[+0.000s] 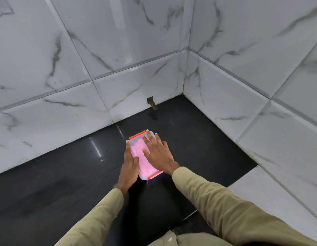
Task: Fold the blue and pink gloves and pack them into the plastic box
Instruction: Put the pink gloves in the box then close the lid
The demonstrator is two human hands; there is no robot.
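Plastic box w/ lid on, pink glove showing thru, sits mid black bench, orange clips at its near & far ends. Right hand lies flat on lid, fingers spread; left hand cups box's left edge, thumb on top. Bare bench all round; tiled walls stand behind & to the right.

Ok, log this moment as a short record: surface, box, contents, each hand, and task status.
surface: glossy black counter in a corner of marble-look wall tiles
box: clear plastic box with orange clips, lid on top
contents: pink glove shows through the lid; blue glove cannot be seen
left hand: against the box's left side
right hand: flat on the lid, fingers spread
status: looks like closing; clip latching cannot be told
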